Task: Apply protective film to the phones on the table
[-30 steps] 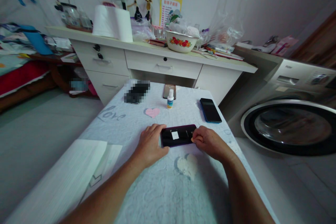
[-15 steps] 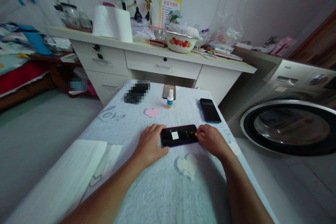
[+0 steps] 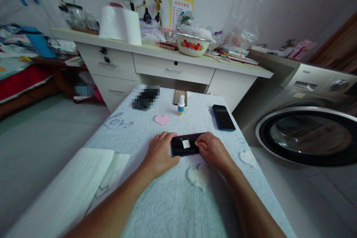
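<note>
A dark phone [image 3: 180, 148] lies sideways on the cloth-covered table, a small white square [image 3: 186, 144] on its face. Around its left end, my left hand [image 3: 161, 154] grips the edges between thumb and fingers. My right hand [image 3: 212, 148] is over the phone's right part with its fingertips pinched together on the surface; anything between them is too small to make out. Behind the phone stands a small white spray bottle [image 3: 180, 106] with a blue and yellow label.
Another phone [image 3: 223, 118] lies at the table's right edge. A brown-rimmed case or phone [image 3: 176, 97] is behind the bottle, and a pixelated dark object [image 3: 146, 97] at the back left. A washing machine [image 3: 295, 85] stands to the right.
My right hand has moved left from the phone's right end and now covers more of its face. My left hand and the phone have stayed in place.
</note>
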Action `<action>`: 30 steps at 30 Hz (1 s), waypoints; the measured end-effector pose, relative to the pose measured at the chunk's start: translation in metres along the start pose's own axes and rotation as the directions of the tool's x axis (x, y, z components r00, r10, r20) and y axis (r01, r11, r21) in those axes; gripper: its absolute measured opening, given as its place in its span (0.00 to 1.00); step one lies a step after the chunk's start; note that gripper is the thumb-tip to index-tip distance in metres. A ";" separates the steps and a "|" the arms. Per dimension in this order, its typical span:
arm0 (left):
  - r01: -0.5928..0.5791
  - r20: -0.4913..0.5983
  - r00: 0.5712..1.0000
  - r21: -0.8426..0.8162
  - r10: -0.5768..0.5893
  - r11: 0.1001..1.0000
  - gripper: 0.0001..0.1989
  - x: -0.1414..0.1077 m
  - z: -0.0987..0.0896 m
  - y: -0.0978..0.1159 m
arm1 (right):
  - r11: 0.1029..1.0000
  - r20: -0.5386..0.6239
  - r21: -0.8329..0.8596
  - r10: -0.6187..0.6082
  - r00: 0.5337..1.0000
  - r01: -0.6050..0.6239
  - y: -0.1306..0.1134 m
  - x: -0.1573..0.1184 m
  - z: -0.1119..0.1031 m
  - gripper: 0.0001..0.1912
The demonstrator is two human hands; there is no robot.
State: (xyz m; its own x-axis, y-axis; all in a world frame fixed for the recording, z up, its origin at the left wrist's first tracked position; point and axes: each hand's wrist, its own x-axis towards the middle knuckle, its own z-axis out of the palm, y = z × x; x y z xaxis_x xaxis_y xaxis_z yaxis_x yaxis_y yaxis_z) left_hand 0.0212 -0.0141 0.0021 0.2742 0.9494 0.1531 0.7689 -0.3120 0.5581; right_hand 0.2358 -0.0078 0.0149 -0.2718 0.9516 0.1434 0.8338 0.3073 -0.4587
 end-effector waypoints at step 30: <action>0.009 -0.001 1.000 -0.005 -0.009 1.000 0.27 -0.001 -0.001 0.000 | 0.997 -0.067 -0.050 0.049 0.997 -0.052 0.002 0.002 0.003 0.06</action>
State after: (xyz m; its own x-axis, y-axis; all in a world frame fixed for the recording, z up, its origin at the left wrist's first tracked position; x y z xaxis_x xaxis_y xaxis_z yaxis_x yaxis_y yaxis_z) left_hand 0.0207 -0.0147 0.0026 0.2665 0.9522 0.1492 0.7685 -0.3034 0.5633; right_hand 0.2356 -0.0051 0.0115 -0.1980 0.9636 0.1794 0.8696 0.2572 -0.4214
